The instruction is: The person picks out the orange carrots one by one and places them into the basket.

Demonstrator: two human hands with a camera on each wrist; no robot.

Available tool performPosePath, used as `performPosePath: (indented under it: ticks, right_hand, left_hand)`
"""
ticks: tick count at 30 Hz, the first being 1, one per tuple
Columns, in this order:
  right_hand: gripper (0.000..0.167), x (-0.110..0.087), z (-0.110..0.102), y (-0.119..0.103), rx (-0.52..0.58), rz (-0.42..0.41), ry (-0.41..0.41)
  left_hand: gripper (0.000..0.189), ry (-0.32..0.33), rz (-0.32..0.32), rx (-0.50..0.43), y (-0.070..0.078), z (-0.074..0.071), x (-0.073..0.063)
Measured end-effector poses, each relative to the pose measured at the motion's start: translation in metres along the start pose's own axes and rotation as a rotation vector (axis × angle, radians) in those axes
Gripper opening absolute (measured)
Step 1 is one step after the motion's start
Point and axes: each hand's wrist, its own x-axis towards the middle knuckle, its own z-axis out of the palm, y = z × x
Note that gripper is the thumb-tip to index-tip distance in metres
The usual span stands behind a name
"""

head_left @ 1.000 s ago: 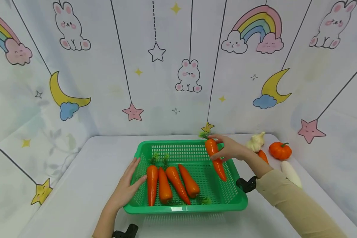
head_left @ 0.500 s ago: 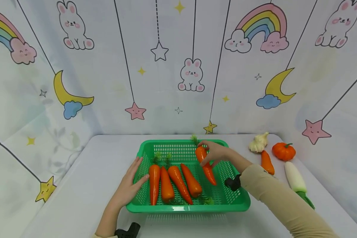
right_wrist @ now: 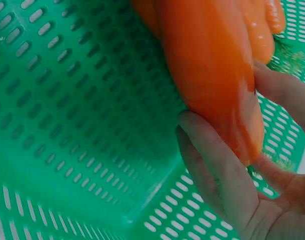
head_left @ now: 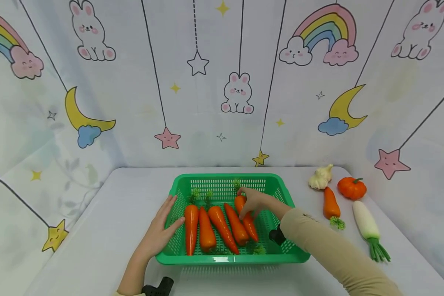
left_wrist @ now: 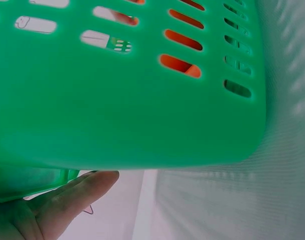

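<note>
My right hand (head_left: 254, 202) grips an orange carrot (head_left: 250, 227) with a green leafy top, inside the green plastic basket (head_left: 192, 259). In the right wrist view, thumb and fingers lie on opposite sides of the carrot's thick end (right_wrist: 212, 65). Several other carrots (head_left: 206, 234) lie side by side to its left, in the basket's left and middle part. My left hand (head_left: 160, 230) rests against the basket's left rim with its fingers extended. From the left wrist, the basket's slotted wall (left_wrist: 127, 120) fills most of the view, with part of the left hand (left_wrist: 67, 205) below it.
To the right of the basket on the white table (head_left: 133, 193) lie a garlic bulb (head_left: 320, 177), a small pumpkin (head_left: 351, 188), another carrot (head_left: 331, 203) and a white radish (head_left: 365, 220). A patterned cloth (head_left: 207, 123) hangs behind.
My right hand has carried the carrot from the basket's right rear rim leftward and down, beside the other carrots. The left hand has stayed at the basket's left side.
</note>
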Motion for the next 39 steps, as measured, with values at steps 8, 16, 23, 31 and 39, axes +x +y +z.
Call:
performPosePath:
  ticks: [8,16,23,31,39]
  right_hand:
    - [0.076,0.007,0.012,-0.002,0.023,0.038,0.026]
    - [0.075,0.01,0.02,0.003,0.057,0.064,0.009]
    - [0.075,0.007,0.017,0.004,0.065,0.076,-0.007]
    - [0.076,0.002,0.012,0.003,0.095,0.054,-0.068]
    - [0.073,-0.009,0.006,-0.006,0.113,0.039,-0.049]
  left_hand:
    - [0.067,-0.002,0.007,0.006,-0.001,0.0,0.001]
    - [0.068,-0.006,0.006,0.007,-0.001,0.001,0.001]
    - [0.068,-0.007,0.01,0.007,-0.002,0.002,0.002]
    - [0.068,-0.002,0.017,0.014,-0.004,0.002,0.002]
    - [0.068,-0.002,0.012,0.007,-0.005,0.002,0.001]
